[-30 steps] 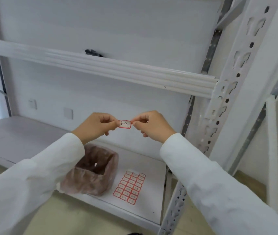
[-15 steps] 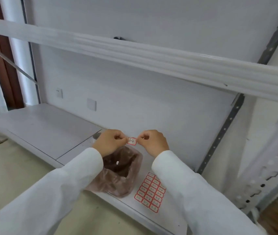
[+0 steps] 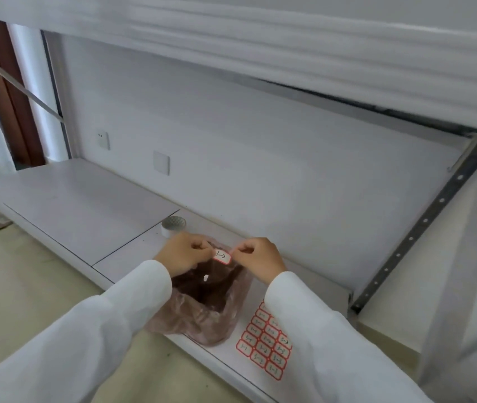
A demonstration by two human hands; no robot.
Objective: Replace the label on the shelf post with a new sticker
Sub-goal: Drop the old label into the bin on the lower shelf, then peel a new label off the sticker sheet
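Small red-bordered sticker (image 3: 222, 256) pinched at both ends — left hand (image 3: 184, 253) on its left edge, right hand (image 3: 256, 258) on its right edge, fingertips closed tight on it. Handwritten marks visible on the white face of the sticker; reading uncertain. Held in the air just above the open mouth of a bin (image 3: 202, 303) lined with a pinkish plastic bag, a small white scrap (image 3: 205, 277) lying inside. Bin standing on the low white shelf (image 3: 86, 207), near its front edge. Just right of the bin, flat on the shelf — a sheet of red-bordered labels (image 3: 265, 344), partly covered by the right sleeve (image 3: 333, 344). Beyond the left hand, a roll of tape (image 3: 173, 225) on the shelf. At far right, a grey perforated shelf post (image 3: 423, 225) slanting upward, well apart from the sticker.
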